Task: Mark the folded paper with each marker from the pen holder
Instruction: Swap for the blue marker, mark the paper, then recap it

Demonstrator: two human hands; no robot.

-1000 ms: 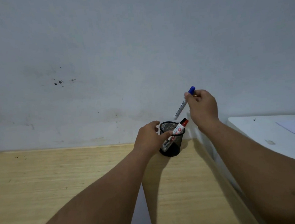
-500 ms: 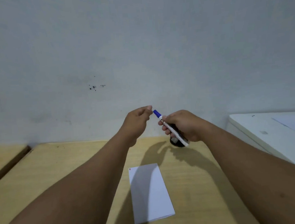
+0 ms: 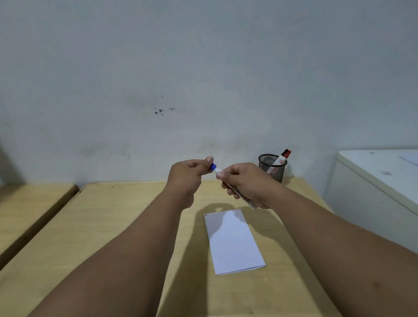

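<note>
Two hands: both are meeting above the far end of the folded paper (image 3: 234, 240), working on one blue marker (image 3: 233, 187).
Right hand: the right hand (image 3: 247, 184) is wrapping closed around the marker's barrel, tail end poking out below the palm toward the paper.
Left hand: the left hand (image 3: 186, 176) is pinching the blue cap (image 3: 212, 167) between thumb and fingertips, otherwise curled shut with nothing else in it.
Change: a second ago the right hand was lifting this marker out of the pen holder (image 3: 272, 167) while the left was steadying the mesh cup; now the left has let go of the holder and is closing on the cap, and the view is dropping to take in the paper.
Cap: it appears seated on the barrel; whether it is starting to part is too small to tell.
Paper: it is lying flat on the desk (image 3: 124, 241), just below the hands, with a tiny red mark at its far left corner.
Holder: it is standing at the desk's back right, near the wall, with a red marker (image 3: 282, 158) leaning out of it.
Meaning: the uncapping step seems to be getting under way, the blue stroke not yet made.
</note>
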